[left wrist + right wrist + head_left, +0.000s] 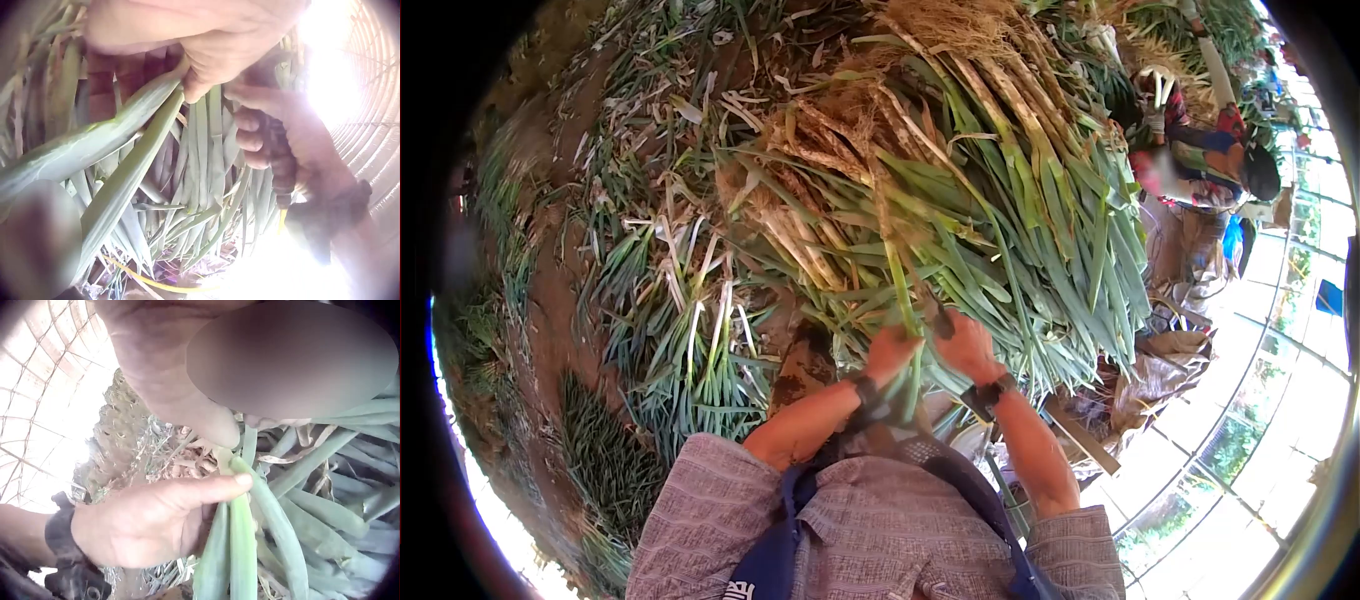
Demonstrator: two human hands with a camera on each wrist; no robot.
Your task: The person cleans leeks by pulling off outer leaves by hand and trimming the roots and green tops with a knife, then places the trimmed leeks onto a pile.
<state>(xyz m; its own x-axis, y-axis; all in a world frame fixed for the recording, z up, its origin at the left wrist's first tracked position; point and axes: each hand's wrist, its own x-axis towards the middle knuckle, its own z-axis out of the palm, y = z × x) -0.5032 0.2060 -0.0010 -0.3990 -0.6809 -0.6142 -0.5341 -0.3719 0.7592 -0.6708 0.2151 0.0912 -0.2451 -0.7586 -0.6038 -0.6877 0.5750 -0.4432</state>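
Low in front of the body, the left hand point(892, 352) grips the green leaves of a green onion point(897, 280), its thumb lying along them in the right wrist view. The stalk runs up and away toward a rooty, soil-stained pile. Close beside it, the right hand point(966, 347) has its fingers curled round a dark-handled tool point(282, 153); motion blurs the tool's far end in the head view. A large heap of green onions point(1040, 210) lies just past both hands, roots at the far side and leaves toward the right.
Smaller bunches of green onions point(710, 340) and scattered trimmings point(690, 110) cover the ground at left. Another person point(1200, 165) is at the upper right. A wooden board point(1083, 437) and crumpled brown sheeting point(1160, 375) lie near the right arm.
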